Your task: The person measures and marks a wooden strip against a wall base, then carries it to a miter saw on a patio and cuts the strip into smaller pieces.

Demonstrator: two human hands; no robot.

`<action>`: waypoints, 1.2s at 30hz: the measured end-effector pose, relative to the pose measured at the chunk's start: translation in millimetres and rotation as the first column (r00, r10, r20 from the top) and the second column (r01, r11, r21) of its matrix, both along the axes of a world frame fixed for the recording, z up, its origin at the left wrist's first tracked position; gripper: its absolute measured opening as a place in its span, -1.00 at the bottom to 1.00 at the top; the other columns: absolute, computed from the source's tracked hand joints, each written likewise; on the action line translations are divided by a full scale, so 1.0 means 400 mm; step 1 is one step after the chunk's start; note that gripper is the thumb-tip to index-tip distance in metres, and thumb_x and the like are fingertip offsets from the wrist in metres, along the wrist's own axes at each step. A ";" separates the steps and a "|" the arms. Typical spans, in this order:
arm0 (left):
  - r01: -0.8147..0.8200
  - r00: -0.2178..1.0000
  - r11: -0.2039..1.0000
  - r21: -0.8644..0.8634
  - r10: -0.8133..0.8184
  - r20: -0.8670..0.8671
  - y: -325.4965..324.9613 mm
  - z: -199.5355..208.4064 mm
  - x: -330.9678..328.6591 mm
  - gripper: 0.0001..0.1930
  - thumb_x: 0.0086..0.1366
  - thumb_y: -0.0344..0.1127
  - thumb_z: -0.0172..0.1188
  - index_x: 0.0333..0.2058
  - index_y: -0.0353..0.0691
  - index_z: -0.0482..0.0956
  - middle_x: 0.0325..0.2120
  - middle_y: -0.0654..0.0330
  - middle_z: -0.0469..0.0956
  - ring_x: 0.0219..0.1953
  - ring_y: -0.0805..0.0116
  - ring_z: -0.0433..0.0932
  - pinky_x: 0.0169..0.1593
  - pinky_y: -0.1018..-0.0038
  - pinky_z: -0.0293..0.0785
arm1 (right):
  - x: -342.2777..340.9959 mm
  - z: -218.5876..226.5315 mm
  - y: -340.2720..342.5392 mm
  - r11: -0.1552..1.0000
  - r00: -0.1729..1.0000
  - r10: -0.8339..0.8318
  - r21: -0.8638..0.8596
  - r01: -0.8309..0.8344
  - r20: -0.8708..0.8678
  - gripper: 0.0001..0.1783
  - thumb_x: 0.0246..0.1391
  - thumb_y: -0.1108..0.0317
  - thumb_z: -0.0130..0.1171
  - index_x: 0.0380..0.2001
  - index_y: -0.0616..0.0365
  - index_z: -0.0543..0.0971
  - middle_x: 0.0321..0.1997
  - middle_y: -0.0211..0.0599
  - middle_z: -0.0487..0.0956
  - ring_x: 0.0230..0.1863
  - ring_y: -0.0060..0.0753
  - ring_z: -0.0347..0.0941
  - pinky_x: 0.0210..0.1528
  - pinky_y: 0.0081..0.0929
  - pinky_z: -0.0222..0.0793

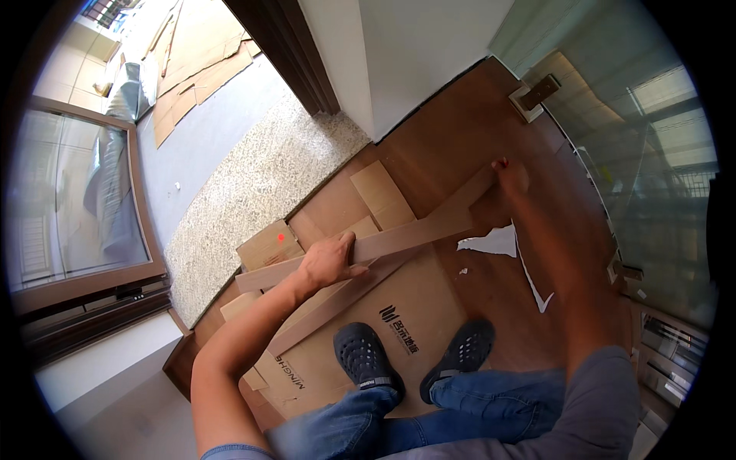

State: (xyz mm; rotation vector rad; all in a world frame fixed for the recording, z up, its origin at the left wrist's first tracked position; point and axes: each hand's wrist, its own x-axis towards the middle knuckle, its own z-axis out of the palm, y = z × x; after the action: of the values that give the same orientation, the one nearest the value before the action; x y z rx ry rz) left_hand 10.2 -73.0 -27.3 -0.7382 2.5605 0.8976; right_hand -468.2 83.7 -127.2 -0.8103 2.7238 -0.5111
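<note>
Nearest, at the lower edge, are a grey sleeve (606,391) and blue jeans (491,395), the legs ending in dark, perforated shoes (360,353) that stand on a large brown cardboard sheet (437,287) with dark print. Above the shoes, a long, flat, light-brown strip (414,233) runs aslant from lower left to upper right, raised in front of the person. The left hand (330,261) grips it left of its middle, fingers over the upper edge and thumb below; the right hand (512,176), slightly blurred, is closed on its right end. Under it, a second strip (330,310) of similar colour slopes across the cardboard sheet. Just beyond, smaller cardboard pieces lie on the brown wooden floor (445,138): one (383,195) past the middle of the raised strip, another (268,244), bearing a red dot (280,238), near its left end. Torn white scraps (494,242) lie on the floor below the right hand. Farther off, a speckled stone sill (261,184) borders the floor, with a brown-framed glass pane (77,199) to the left, a glass panel (652,130) to the right, and flattened cardboard (203,61) spread beyond the sill.
</note>
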 end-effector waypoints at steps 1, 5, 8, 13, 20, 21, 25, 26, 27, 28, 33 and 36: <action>0.010 0.998 0.999 -0.043 -0.013 -0.061 0.000 0.003 -0.004 -0.36 0.20 0.15 0.44 -0.05 -0.32 0.50 -0.22 -0.11 0.62 -0.09 -0.13 0.63 -0.03 0.07 0.54 | -0.001 0.007 -0.002 1.000 1.000 0.023 0.014 -0.023 0.011 -0.67 0.19 0.04 0.31 -0.22 0.06 0.76 -0.20 -0.09 0.75 -0.13 0.05 0.69 -0.09 -0.03 0.53; 0.053 0.961 0.972 -0.229 -0.112 -0.254 -0.015 0.044 -0.068 -0.58 0.38 -0.06 0.29 0.00 -0.28 0.50 -0.19 -0.04 0.58 -0.07 -0.10 0.58 0.03 0.11 0.49 | -0.034 0.030 0.007 0.995 1.000 0.017 0.098 -0.014 -0.025 -0.64 0.22 0.02 0.26 -0.14 0.04 0.74 -0.14 -0.08 0.74 -0.07 0.05 0.68 -0.04 -0.06 0.54; 0.105 0.923 0.932 -0.348 -0.222 -0.315 -0.051 0.025 -0.067 -0.67 0.39 -0.21 0.21 0.03 -0.25 0.51 -0.19 0.02 0.57 -0.05 0.00 0.57 0.05 0.18 0.47 | 0.063 0.130 -0.037 0.999 0.999 0.045 0.011 -0.045 0.015 -0.62 0.24 0.01 0.24 -0.09 0.04 0.73 -0.10 -0.09 0.74 -0.03 0.02 0.68 -0.02 -0.11 0.54; 0.256 0.831 0.854 -0.454 -0.434 -0.348 -0.049 0.015 -0.194 -0.69 0.34 -0.33 0.10 0.04 -0.21 0.52 -0.17 0.10 0.56 -0.03 0.10 0.55 0.06 0.22 0.46 | 0.164 0.210 0.027 0.802 0.757 0.590 -0.317 -0.507 0.280 -0.67 0.25 0.12 0.34 -0.09 0.14 0.72 -0.21 -0.15 0.71 -0.20 -0.09 0.60 -0.10 -0.20 0.51; 0.340 0.677 0.807 -0.484 -0.567 -0.470 0.000 -0.039 -0.291 -0.69 0.28 -0.22 0.24 -0.03 -0.13 0.54 -0.16 0.14 0.55 -0.04 0.14 0.54 0.06 0.23 0.48 | 0.397 0.332 0.111 0.538 0.534 0.842 -0.080 -0.839 0.069 -0.69 0.24 0.17 0.34 -0.26 0.24 0.61 -0.30 -0.08 0.59 -0.19 -0.01 0.57 -0.13 -0.11 0.50; 0.351 0.657 0.798 -0.489 -0.582 -0.479 0.007 -0.036 -0.311 -0.70 0.27 -0.22 0.24 -0.05 -0.13 0.55 -0.15 0.15 0.55 -0.05 0.14 0.54 0.06 0.23 0.48 | 0.399 0.318 0.132 0.583 0.579 0.812 -0.094 -0.807 0.076 -0.69 0.25 0.18 0.33 -0.28 0.24 0.58 -0.31 -0.08 0.58 -0.21 0.01 0.57 -0.15 -0.10 0.51; 0.380 0.639 0.789 -0.482 -0.601 -0.480 0.007 -0.032 -0.324 -0.70 0.26 -0.23 0.26 -0.05 -0.14 0.57 -0.10 0.13 0.56 -0.02 0.12 0.53 0.10 0.20 0.48 | 0.449 0.280 0.227 0.721 0.712 0.692 -0.137 -0.679 0.114 -0.70 0.27 0.20 0.31 -0.29 0.24 0.53 -0.30 -0.07 0.56 -0.31 0.04 0.58 -0.29 -0.10 0.54; 0.385 0.646 0.794 -0.470 -0.596 -0.477 0.002 -0.045 -0.319 -0.69 0.26 -0.23 0.26 -0.04 -0.14 0.58 -0.08 0.11 0.56 0.00 0.10 0.53 0.12 0.19 0.48 | 0.455 0.270 0.240 0.731 0.724 0.682 -0.151 -0.666 0.106 -0.70 0.27 0.20 0.30 -0.29 0.24 0.53 -0.30 -0.07 0.56 -0.33 0.04 0.58 -0.31 -0.10 0.54; 0.314 0.658 0.821 -0.477 -0.550 -0.513 -0.009 -0.044 -0.316 -0.69 0.26 -0.25 0.26 -0.03 -0.15 0.58 -0.05 0.09 0.55 0.03 0.08 0.53 0.14 0.18 0.48 | 0.458 0.263 0.251 0.740 0.736 0.670 -0.163 -0.652 0.095 -0.71 0.28 0.20 0.30 -0.29 0.23 0.52 -0.29 -0.07 0.55 -0.35 0.04 0.59 -0.34 -0.10 0.54; 0.241 0.667 0.844 -0.479 -0.503 -0.550 -0.026 -0.043 -0.310 -0.69 0.27 -0.26 0.26 -0.02 -0.17 0.58 -0.02 0.06 0.54 0.06 0.05 0.52 0.17 0.17 0.47 | 0.458 0.256 0.257 0.749 0.748 0.659 -0.174 -0.640 0.085 -0.71 0.28 0.20 0.30 -0.29 0.23 0.52 -0.29 -0.06 0.55 -0.37 0.04 0.59 -0.36 -0.10 0.54; -0.228 0.746 0.909 -0.350 -0.068 -0.663 -0.120 -0.079 -0.295 -0.59 0.32 -0.39 0.21 0.14 -0.28 0.50 0.12 -0.07 0.46 0.17 -0.10 0.47 0.26 0.12 0.44 | 0.463 0.224 0.252 0.804 0.807 0.590 -0.104 -0.585 0.023 -0.71 0.29 0.19 0.29 -0.31 0.20 0.52 -0.31 -0.09 0.56 -0.36 -0.02 0.62 -0.35 -0.10 0.54; -0.414 0.723 0.878 -0.239 0.158 -0.673 -0.179 -0.103 -0.307 -0.52 0.35 -0.43 0.16 0.23 -0.36 0.41 0.18 -0.13 0.42 0.20 -0.16 0.45 0.29 0.09 0.43 | 0.455 0.196 0.235 0.812 0.815 0.578 -0.078 -0.579 -0.037 -0.71 0.29 0.19 0.30 -0.32 0.19 0.52 -0.32 -0.11 0.56 -0.36 -0.04 0.62 -0.36 -0.11 0.54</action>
State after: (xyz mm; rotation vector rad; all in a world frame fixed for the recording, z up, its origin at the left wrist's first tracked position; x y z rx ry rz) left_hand -112.6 -144.6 -68.7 -1.1384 3.3616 0.8639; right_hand -286.0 177.6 -48.6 -1.5910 2.2876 -0.4782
